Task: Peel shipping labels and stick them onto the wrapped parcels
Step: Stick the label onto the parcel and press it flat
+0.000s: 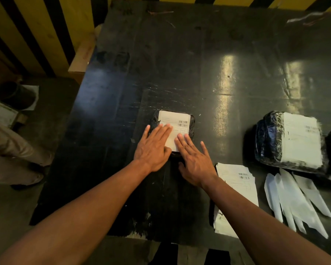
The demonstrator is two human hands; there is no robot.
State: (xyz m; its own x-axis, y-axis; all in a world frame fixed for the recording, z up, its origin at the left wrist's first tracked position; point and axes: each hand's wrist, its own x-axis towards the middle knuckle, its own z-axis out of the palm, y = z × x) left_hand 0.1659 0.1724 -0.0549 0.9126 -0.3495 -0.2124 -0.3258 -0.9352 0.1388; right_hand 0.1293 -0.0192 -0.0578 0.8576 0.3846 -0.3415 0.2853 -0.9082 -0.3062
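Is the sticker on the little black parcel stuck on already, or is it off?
On. The label lies flat on the small parcel, with the left hand and right hand pressing it down.

A packing or dispatch area in a warehouse.

The wall (36, 35) behind is painted in yellow and black hazard stripes, and the floor (46, 121) is bare grey concrete. The large black worktop (180, 64) is scuffed and scratched. On it lie parcels wrapped in black plastic, one (290, 138) bearing a barcode label, beside a stack of printed label sheets (235, 188) and a heap of peeled white backing strips (294, 201).
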